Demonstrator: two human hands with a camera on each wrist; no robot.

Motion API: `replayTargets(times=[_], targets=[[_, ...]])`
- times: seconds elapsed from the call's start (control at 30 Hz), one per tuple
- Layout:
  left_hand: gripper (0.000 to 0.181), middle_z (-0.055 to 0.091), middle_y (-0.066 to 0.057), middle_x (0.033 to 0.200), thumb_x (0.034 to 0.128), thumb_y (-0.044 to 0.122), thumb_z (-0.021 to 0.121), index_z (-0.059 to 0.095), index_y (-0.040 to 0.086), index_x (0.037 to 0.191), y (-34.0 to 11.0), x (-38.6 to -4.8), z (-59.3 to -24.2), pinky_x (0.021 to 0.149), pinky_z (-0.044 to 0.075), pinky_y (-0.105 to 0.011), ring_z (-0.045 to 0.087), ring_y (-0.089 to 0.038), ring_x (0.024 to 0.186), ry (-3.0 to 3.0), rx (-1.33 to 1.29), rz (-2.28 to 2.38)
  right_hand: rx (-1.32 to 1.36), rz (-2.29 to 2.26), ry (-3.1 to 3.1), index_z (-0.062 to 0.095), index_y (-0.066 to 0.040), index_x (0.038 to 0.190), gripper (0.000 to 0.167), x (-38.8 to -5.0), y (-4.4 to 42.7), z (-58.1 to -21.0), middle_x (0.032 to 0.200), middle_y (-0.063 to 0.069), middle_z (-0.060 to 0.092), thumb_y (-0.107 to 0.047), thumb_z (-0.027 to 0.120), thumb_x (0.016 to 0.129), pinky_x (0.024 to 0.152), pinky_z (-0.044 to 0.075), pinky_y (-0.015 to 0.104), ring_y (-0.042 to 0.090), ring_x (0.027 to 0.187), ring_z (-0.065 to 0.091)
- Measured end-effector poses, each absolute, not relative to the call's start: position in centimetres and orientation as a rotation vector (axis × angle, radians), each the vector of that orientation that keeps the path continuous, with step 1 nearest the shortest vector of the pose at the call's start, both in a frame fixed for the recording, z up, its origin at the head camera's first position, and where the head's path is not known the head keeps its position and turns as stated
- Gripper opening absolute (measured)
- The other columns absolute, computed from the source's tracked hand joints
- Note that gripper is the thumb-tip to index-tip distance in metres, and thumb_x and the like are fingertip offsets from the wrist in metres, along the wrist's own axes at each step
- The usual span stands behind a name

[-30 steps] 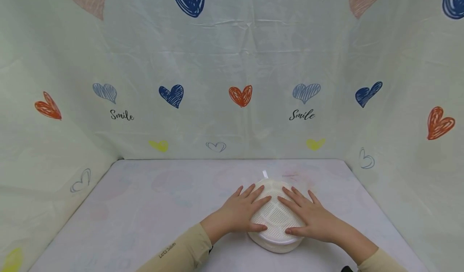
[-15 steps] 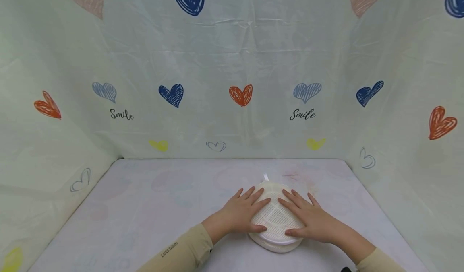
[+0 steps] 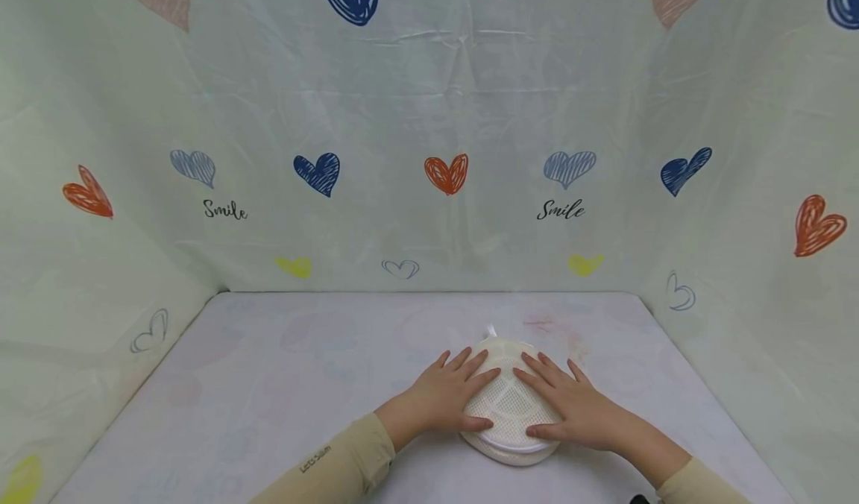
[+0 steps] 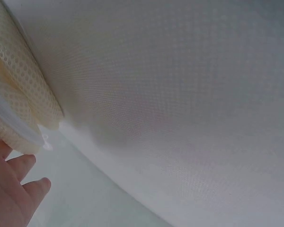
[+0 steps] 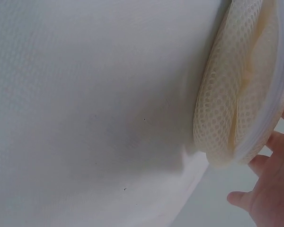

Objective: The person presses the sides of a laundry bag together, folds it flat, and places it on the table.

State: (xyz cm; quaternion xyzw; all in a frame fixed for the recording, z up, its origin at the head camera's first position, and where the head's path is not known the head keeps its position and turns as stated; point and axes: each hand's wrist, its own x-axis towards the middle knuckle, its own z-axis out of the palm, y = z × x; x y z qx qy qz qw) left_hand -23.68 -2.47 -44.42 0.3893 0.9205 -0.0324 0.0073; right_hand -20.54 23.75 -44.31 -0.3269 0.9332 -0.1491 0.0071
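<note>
A cream mesh laundry bag point(image 3: 508, 396) with a rounded outline and a white trim band near its front edge lies right of centre on the table. From its far end sticks a small white tab point(image 3: 491, 331). My left hand point(image 3: 448, 396) rests on the bag's left side, fingers spread and fairly straight. Opposite it, my right hand point(image 3: 577, 403) lies on the right side in the same way. Both wrist views show the bag's padded mesh side point(image 5: 222, 94) standing off the table, with a fold beneath the white band point(image 5: 270, 104). The bag's inside is hidden.
The white table point(image 3: 302, 385) has faint coloured patches. A pale curtain point(image 3: 403, 116) printed with hearts and "Smile" encloses the back and both sides. Part of a black object point(image 3: 639, 499) shows by the right sleeve at the bottom edge.
The bag's far edge and its white tab have dropped slightly towards me. Both hands stay in nearly the same place on it. The head view has tilted very slightly.
</note>
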Motion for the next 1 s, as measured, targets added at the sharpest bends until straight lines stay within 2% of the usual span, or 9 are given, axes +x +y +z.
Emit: replayTargets(times=[1.0], targets=[[0.077, 0.022, -0.002, 0.161, 0.0903, 0.069, 0.047, 0.03, 0.029, 0.154, -2.4, -23.9, -45.0, 0.113, 0.026, -0.049, 0.023, -0.026, 0.145, 2.866, 1.202, -0.088, -0.994, -0.428, 2.913, 0.033, -0.015, 0.153, 0.086, -21.1, 24.1, -46.0, 0.16, 0.011, 0.022, -0.068, 0.051, 0.088, 0.099, 0.015, 0.077, 0.042, 0.143, 0.02]])
